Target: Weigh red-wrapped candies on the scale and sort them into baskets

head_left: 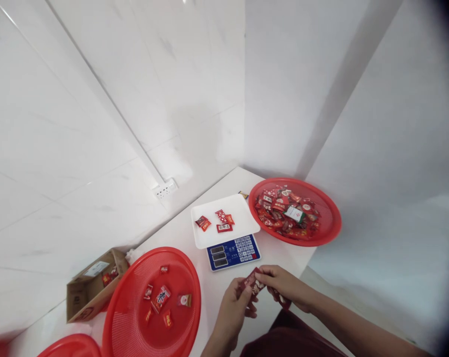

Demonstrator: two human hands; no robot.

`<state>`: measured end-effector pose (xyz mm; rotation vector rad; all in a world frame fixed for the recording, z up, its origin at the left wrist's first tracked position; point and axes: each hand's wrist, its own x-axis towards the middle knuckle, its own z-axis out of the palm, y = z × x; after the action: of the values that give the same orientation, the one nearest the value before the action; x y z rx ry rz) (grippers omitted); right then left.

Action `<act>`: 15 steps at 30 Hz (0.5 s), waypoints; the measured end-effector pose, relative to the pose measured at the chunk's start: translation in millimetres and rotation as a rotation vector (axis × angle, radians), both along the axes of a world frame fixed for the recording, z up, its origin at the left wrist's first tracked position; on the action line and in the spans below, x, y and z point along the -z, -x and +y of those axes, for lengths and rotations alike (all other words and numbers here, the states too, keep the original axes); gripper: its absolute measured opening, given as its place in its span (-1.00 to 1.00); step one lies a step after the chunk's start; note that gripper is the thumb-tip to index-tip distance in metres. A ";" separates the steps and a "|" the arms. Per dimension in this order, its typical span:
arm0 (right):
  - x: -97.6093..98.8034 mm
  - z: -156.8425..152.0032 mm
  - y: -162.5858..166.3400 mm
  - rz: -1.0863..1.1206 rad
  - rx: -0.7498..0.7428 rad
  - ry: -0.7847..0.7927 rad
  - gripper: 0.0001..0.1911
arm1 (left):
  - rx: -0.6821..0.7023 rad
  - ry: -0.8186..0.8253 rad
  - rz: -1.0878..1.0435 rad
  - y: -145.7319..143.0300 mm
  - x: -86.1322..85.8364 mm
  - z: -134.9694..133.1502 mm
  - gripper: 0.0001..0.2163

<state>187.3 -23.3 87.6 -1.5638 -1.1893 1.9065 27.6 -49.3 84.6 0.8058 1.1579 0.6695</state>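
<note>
A dark red snack packet (251, 281) with pale printing is held between my two hands at the table's front edge. My left hand (231, 308) pinches its near left side, the thumb lying on the front. The fingers of my right hand (284, 283) close on its upper right corner. Under my right hand shows another dark red wrapped piece (285, 301), partly hidden by the fingers. Just beyond my hands stands a blue scale (233, 252) with a white tray (205, 239) on top. Several small red wrapped candies (224, 227) lie on that tray.
On the right, a red basket (331, 220) holds many wrapped candies. At left, another red basket (125, 302) has several scattered pieces. A cardboard box (77, 297) sits beside it, and a further red rim (70, 347) shows below. Walls with a power socket (165, 189) border the white table (209, 285).
</note>
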 end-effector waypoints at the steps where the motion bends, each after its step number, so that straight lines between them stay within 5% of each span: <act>1: 0.7 0.5 0.0 -0.004 0.013 -0.003 -0.66 | -0.010 0.012 0.000 1.5 0.3 -0.3 -0.64; 15: -16.0 -18.0 12.8 0.017 -0.126 0.019 -0.83 | -0.033 -0.033 0.018 7.6 11.8 -11.3 -0.63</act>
<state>174.5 -41.3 103.7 -1.5120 -1.2940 2.0114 20.1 -60.6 72.7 0.8234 1.1812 0.7118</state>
